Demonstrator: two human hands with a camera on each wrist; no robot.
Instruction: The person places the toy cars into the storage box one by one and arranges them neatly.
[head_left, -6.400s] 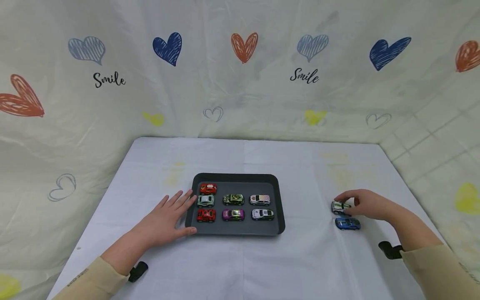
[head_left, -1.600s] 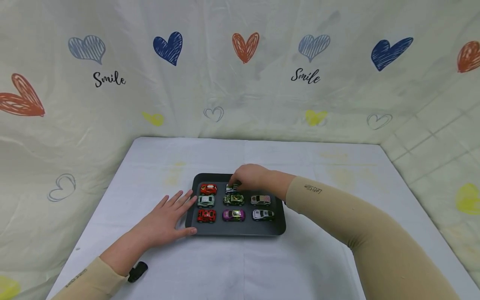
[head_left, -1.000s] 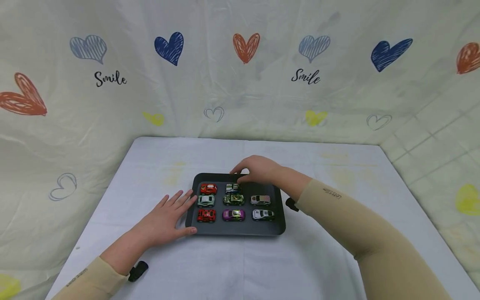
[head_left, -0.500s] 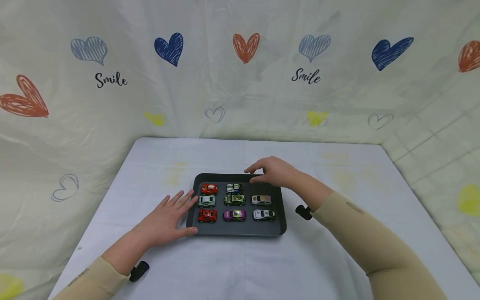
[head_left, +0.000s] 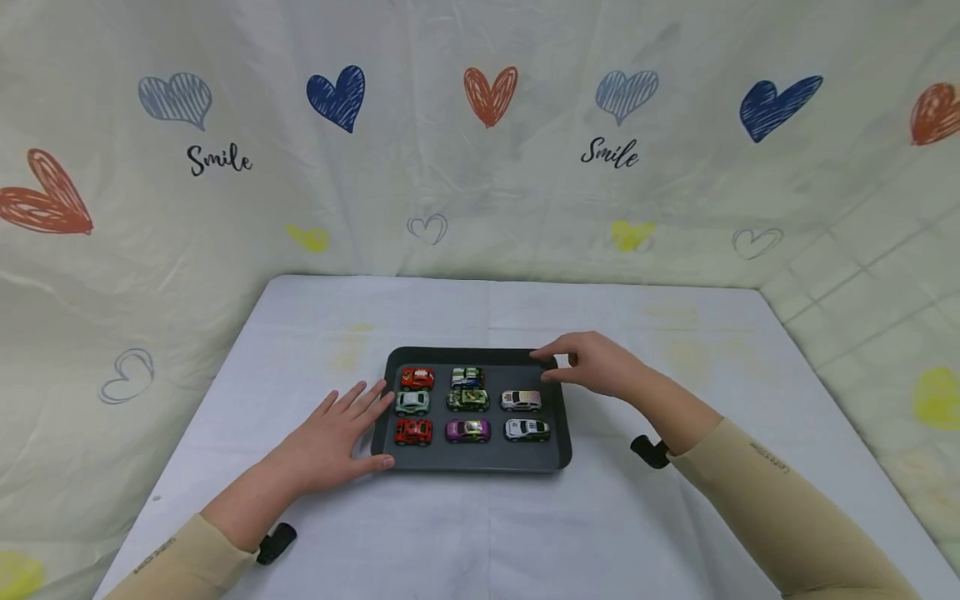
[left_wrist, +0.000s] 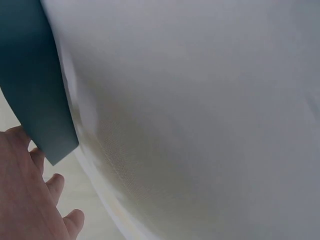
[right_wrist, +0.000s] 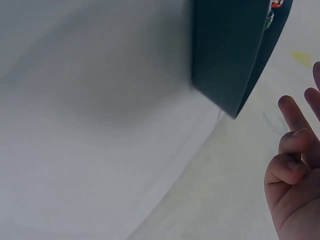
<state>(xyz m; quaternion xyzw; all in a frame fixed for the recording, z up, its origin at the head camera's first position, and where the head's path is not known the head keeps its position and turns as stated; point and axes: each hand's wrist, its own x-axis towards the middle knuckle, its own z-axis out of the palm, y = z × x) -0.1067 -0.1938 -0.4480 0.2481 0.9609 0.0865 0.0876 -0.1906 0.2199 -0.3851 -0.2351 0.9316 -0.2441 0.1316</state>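
Observation:
My left hand [head_left: 330,437] lies with spread fingers at the left rim of a dark grey baking tray [head_left: 480,458]; in the left wrist view its fingers [left_wrist: 56,186] stand beside the tray's edge. My right hand [head_left: 592,362] hovers at the tray's back right corner, thumb and index finger apart with nothing between them. In the tray, a white-and-green toy car [head_left: 467,377] sits right behind a camouflage toy car [head_left: 468,400]. On the left are two red toy cars and a pale green toy car [head_left: 412,403]. A purple toy car [head_left: 467,431] is front middle.
Two white toy cars, one patterned [head_left: 521,401] and one with black [head_left: 527,430], stand in the tray's right column. A white cloth covers the table [head_left: 480,533]. My right sleeve [head_left: 780,492] reaches over the table's right side. Behind hangs a sheet [head_left: 555,200] printed with hearts.
The white-and-green toy car went from the table's right into the tray's back middle, where my right hand let it go. That hand then moved right. My left hand stayed put.

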